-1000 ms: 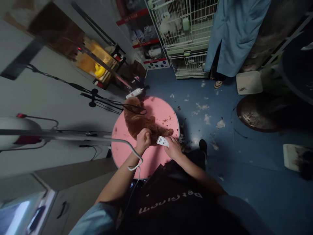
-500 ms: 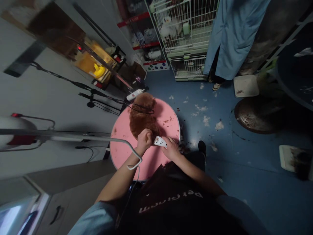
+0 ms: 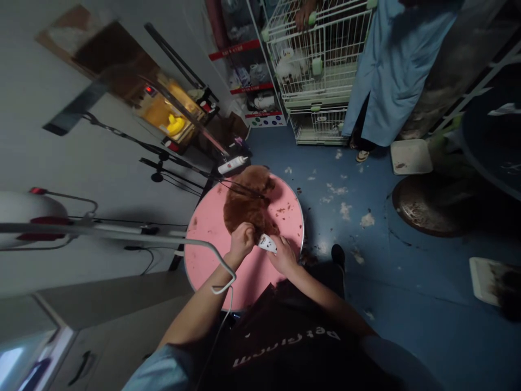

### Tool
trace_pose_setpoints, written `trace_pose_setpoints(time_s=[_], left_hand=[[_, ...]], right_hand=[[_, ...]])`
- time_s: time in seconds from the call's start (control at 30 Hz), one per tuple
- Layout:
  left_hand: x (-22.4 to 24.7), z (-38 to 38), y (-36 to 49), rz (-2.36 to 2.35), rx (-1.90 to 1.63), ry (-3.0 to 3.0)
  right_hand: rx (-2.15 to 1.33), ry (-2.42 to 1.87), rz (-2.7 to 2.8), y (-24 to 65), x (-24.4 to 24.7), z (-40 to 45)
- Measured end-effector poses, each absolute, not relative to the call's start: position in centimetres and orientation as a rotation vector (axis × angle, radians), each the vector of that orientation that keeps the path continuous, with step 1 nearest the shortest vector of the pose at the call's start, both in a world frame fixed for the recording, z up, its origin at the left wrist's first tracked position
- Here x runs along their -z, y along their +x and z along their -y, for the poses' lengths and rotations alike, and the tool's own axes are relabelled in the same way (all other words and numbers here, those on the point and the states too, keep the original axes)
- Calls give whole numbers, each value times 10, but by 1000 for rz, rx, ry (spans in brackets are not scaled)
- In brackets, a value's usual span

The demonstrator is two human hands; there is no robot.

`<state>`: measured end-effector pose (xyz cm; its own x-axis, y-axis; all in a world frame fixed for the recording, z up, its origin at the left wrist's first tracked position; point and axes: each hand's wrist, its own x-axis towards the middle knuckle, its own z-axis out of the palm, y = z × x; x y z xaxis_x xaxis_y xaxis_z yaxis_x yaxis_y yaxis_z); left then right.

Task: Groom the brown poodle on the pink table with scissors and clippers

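Observation:
A brown, curly-coated dog point(image 3: 242, 203) stands on a round pink table point(image 3: 211, 269), its rear toward me and a dark loop around its front part. My left hand point(image 3: 243, 239) is closed at the dog's rear; what its fingers pinch is too small to make out. In my right hand point(image 3: 284, 255) is a white clipper point(image 3: 267, 244) with dark spots, its tip touching or close to the fur beside my left hand. Brown hair clippings lie on the tabletop right of the dog.
A white bottle point(image 3: 233, 165) lies beyond the table near a grooming arm. Wire cages point(image 3: 321, 81) hold a white animal; a person in a blue gown point(image 3: 391, 81) stands beside them. A grey bent tube point(image 3: 163, 236) crosses at left. Hair litters the blue floor.
The view has shifted, so the table, dog and cages appear slightly lower and to the right. The dog's head end seems turned a little more to the right. Both hands keep their holds.

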<state>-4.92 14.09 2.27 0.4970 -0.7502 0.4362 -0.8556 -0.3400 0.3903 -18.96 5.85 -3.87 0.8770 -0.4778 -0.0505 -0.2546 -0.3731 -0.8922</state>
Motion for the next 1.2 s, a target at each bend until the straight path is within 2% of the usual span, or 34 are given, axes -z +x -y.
trace_pose_setpoints(time_s=[0.73,0.93,1.03,1.2], left_hand=[[-22,-137,-44,1434,-195,2064],[-21,-135,-50,1378,-167,2089],[-23,-134,-51,1370,-166,2069],[-24,-134,-52,1346,-150,2104]], right_hand=[[345,-1948,-546,-186,35,-63],[472,-1583,-680,-188,45,-68],[398,-1477,-759,-196,52,-75],[237,-1589,-694,-202,51,-85]])
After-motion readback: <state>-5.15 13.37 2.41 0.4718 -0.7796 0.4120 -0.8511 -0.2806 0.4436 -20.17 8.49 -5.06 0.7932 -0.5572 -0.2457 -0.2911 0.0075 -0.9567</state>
